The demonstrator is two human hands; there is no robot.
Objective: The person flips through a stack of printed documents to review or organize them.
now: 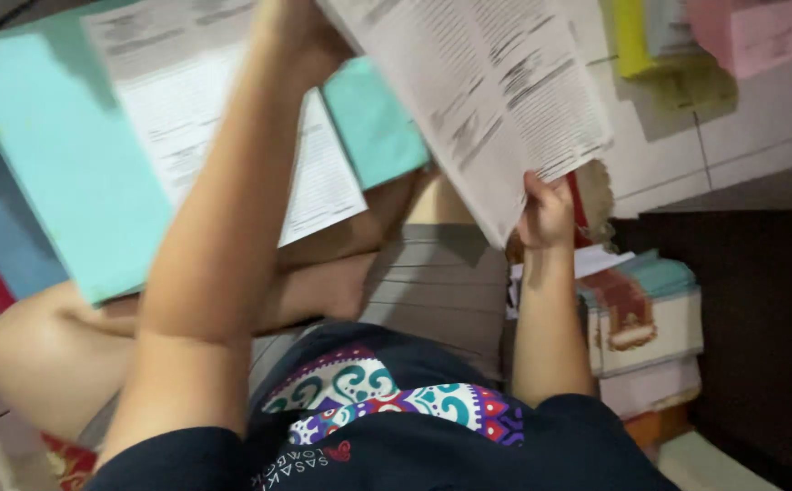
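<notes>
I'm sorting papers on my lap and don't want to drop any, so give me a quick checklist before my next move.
1. Right hand grips the lifted printed sheet at its lower corner: ok.
2. Left hand mostly out of view at the top edge: cannot tell.
3. Teal folder lies open with a printed page on it: ok.
4. Lifted sheet hangs by one corner only: not ok.
5. Stack of books beside the right forearm, apart from it: ok.
</notes>
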